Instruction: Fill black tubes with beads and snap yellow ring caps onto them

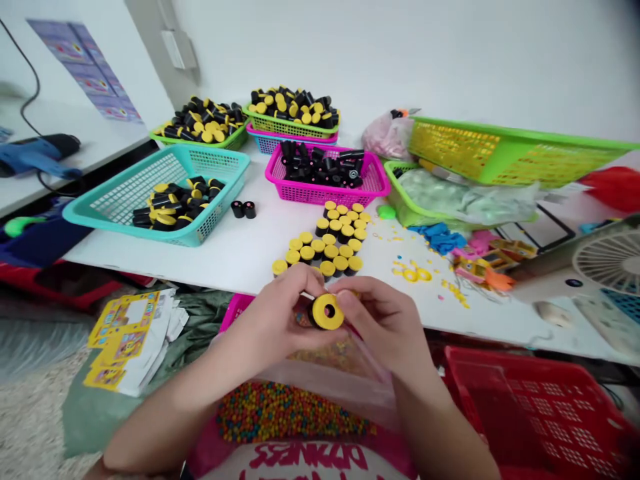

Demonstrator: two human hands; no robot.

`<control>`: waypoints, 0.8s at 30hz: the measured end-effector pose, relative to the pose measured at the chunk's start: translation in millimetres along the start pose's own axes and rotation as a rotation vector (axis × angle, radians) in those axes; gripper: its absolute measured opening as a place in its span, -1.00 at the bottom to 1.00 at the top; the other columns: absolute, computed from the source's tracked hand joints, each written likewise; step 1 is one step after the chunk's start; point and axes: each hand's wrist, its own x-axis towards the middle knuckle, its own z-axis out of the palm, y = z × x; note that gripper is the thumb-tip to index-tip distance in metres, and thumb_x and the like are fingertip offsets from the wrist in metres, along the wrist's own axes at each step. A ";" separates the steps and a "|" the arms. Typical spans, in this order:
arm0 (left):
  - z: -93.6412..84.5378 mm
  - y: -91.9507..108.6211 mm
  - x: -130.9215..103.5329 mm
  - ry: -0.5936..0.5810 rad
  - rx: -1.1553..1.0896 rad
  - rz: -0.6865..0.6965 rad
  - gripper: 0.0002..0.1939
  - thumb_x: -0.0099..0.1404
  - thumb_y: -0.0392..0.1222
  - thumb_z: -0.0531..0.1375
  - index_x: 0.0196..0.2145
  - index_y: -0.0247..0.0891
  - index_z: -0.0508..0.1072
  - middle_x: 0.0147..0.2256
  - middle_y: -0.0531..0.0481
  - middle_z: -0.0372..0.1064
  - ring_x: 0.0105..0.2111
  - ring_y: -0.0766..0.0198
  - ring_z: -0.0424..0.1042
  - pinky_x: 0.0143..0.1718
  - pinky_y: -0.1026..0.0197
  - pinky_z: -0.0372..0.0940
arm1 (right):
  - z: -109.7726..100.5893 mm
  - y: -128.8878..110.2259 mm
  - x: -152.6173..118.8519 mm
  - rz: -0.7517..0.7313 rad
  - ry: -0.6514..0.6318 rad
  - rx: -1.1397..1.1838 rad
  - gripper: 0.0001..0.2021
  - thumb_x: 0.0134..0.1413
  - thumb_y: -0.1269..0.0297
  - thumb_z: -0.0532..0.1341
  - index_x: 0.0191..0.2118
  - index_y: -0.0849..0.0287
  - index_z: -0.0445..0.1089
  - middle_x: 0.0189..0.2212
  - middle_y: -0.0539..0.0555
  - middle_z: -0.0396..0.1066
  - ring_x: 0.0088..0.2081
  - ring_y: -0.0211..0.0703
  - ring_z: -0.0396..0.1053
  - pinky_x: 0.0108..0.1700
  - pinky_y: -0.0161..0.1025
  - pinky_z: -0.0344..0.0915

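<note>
My left hand [287, 307] is closed around a small black cylinder with a yellow end [323, 321], which faces me and has a dark round hole in its middle. My right hand [377, 317] is pinched at the cylinder's right edge, its thumb against the yellow rim. What lies between those fingers is mostly hidden. Below both hands, an open clear plastic bag [345, 387] holds many small multicoloured beads [285, 410]. Just beyond my hands, several yellow-topped black cylinders [330, 252] stand upright in a cluster on the white table [240, 257].
A turquoise basket [220, 167] and green baskets [255, 123] hold yellow-and-black cylinders; a magenta basket [285, 190] holds black ones. Two black cylinders [244, 209] lie between them. Yellow bits [413, 272], a fan [607, 257] and a red crate [530, 407] are on the right.
</note>
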 end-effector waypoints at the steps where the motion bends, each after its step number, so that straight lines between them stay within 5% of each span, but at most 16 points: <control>1: 0.0 -4.8 -2.7 -0.021 -0.030 0.003 -0.63 0.14 -0.13 0.38 -0.24 -0.20 0.26 -0.14 -0.03 0.38 -0.22 0.25 0.42 -0.27 0.25 0.33 | 1.9 6.4 -1.3 0.006 0.003 0.003 -0.88 0.19 0.15 0.27 -0.21 -0.03 0.55 -0.35 0.01 0.58 -0.40 -0.23 0.48 -0.40 -0.30 0.43; 7: 3.5 -24.1 -17.7 -0.074 0.056 0.039 -0.62 0.35 0.06 0.18 -0.05 -0.17 0.15 -0.12 -0.09 0.33 -0.15 0.19 0.37 -0.15 0.16 0.29 | 5.1 23.9 -4.8 0.084 0.047 0.096 -0.90 0.13 0.19 0.33 -0.27 0.05 0.55 -0.45 -0.01 0.54 -0.51 -0.31 0.39 -0.50 -0.37 0.34; 12: 25.4 -34.2 -20.2 0.063 -0.101 0.173 -0.81 0.51 -0.11 -0.05 -0.02 -0.09 -0.04 -0.26 0.05 0.17 -0.32 0.34 0.25 -0.28 0.25 0.22 | 9.8 27.1 -7.0 0.099 0.083 0.170 -0.90 0.10 0.22 0.35 -0.25 0.06 0.54 -0.63 -0.11 0.36 -0.63 -0.41 0.17 -0.60 -0.44 0.16; 16: 38.9 -39.7 -11.2 0.106 -0.343 0.336 -0.76 0.49 -0.21 0.02 -0.02 -0.05 -0.04 -0.38 0.17 0.08 -0.45 0.42 0.11 -0.38 0.35 0.14 | 12.0 29.4 -6.4 0.089 0.063 0.265 -0.92 0.14 0.23 0.32 -0.26 0.07 0.52 -0.54 -0.07 0.44 -0.57 -0.39 0.28 -0.54 -0.43 0.24; 20: 42.2 -42.6 -7.2 0.113 -0.403 0.346 -0.70 0.45 -0.22 0.09 -0.04 -0.03 -0.03 -0.41 0.19 0.08 -0.47 0.43 0.12 -0.41 0.37 0.12 | 11.7 32.2 -7.1 0.125 0.033 0.283 -0.91 0.15 0.20 0.31 -0.25 0.07 0.51 -0.57 -0.08 0.42 -0.58 -0.38 0.29 -0.55 -0.42 0.25; 24: 44.4 -40.6 -8.4 0.111 -0.571 0.236 -0.72 0.45 -0.15 0.09 -0.04 0.01 -0.01 -0.42 0.20 0.18 -0.47 0.42 0.17 -0.39 0.36 0.14 | 4.0 36.7 -7.0 -0.120 0.060 0.016 -0.91 0.22 0.25 0.25 -0.18 0.00 0.50 -0.41 -0.03 0.45 -0.42 -0.29 0.39 -0.40 -0.33 0.37</control>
